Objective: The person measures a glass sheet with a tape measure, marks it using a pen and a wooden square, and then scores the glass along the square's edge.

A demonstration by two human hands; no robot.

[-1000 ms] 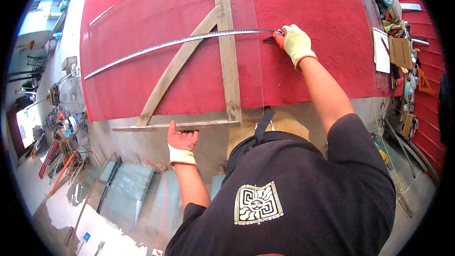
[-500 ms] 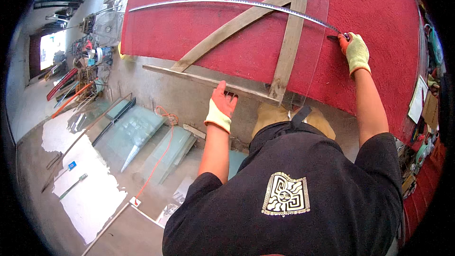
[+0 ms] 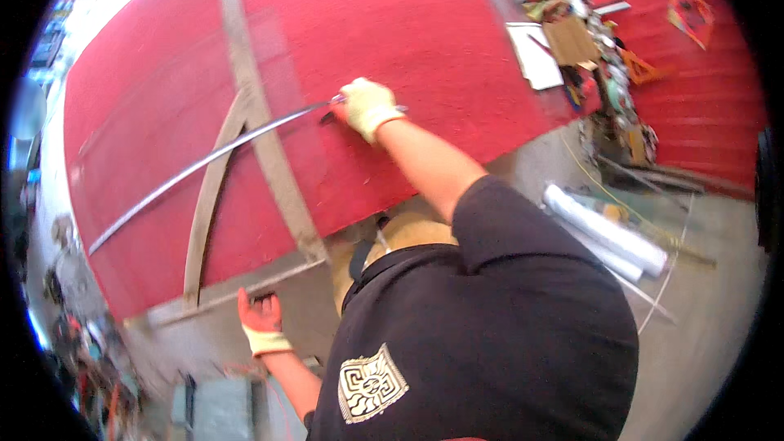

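My right hand (image 3: 369,108), in a yellow and red glove, is closed around the end of a tape measure (image 3: 196,165). The blade stretches leftward across a wooden T-square (image 3: 282,175) with a diagonal brace. The square lies on a red-covered table (image 3: 416,24), its crosspiece along the near edge. What looks like a clear glass sheet (image 3: 147,106) lies beneath it. Just below the crosspiece, my left hand (image 3: 263,322) is palm up with one finger stretched and the others loosely bent; nothing shows in it. The tape's case is mostly hidden by the right glove.
A white sheet (image 3: 535,55), a piece of cardboard (image 3: 572,39) and clutter lie beyond the table's right end. White rolls (image 3: 608,233) rest on the floor at right. Pale glass panels (image 3: 214,408) stand low at left. The left rim is blurred.
The view has swung to the right, bringing the clutter and rolls into sight. My right hand still grips the tape measure. My left hand remains near the T-square's crosspiece.
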